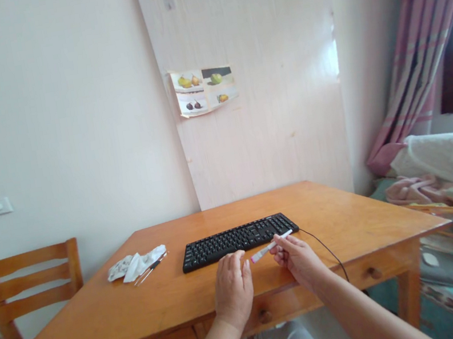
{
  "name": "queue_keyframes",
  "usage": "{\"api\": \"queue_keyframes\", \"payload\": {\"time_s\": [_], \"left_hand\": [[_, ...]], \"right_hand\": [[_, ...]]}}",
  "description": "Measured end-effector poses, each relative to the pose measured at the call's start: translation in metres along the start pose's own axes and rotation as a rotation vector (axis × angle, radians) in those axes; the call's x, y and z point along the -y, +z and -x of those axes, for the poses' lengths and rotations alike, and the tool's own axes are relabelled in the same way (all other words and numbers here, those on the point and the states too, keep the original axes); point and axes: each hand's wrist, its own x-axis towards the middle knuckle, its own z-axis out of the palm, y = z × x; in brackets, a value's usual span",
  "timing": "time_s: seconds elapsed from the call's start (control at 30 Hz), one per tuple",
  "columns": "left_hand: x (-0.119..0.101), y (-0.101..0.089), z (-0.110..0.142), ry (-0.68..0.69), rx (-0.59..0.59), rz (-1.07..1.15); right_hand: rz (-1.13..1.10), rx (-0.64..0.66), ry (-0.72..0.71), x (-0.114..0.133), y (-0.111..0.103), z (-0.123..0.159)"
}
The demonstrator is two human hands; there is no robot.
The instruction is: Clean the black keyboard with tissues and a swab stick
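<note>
My right hand (pixel 295 256) is closed around a slim white pen-like stick with a pink end (pixel 262 253). Its pink end points left, toward my other hand, and I cannot tell whether it is a marker or a brush. My left hand (pixel 234 287) is open and holds nothing, fingers stretched forward and thumb a little apart, just short of the stick's pink end. Right behind both hands a black keyboard (pixel 238 240) lies on the wooden table (pixel 171 306). The stick's far end overlaps the keyboard's front right edge in view.
On the table's left lie crumpled white tissues (pixel 138 264) and several thin sticks or tools (pixel 151 270). The keyboard's cable (pixel 326 248) runs over the front edge at right. A wooden chair (pixel 36 279) stands at left; bundled cloths (pixel 448 173) are piled at right.
</note>
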Motion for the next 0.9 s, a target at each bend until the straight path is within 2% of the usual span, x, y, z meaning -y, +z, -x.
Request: {"api": "queue_keyframes", "payload": {"time_s": [0.47,0.7,0.9], "left_hand": [[-0.003,-0.004,0.003,0.098,0.079,-0.074],[-0.006,-0.006,0.0,0.09,0.084,-0.05],[-0.009,-0.011,-0.003,0.071,0.157,-0.035]], "right_hand": [[0.096,0.031,0.013,-0.001,0.002,0.001],[0.139,0.056,0.013,-0.003,0.0,0.002],[0.153,0.041,0.016,-0.005,0.0,0.001]]}}
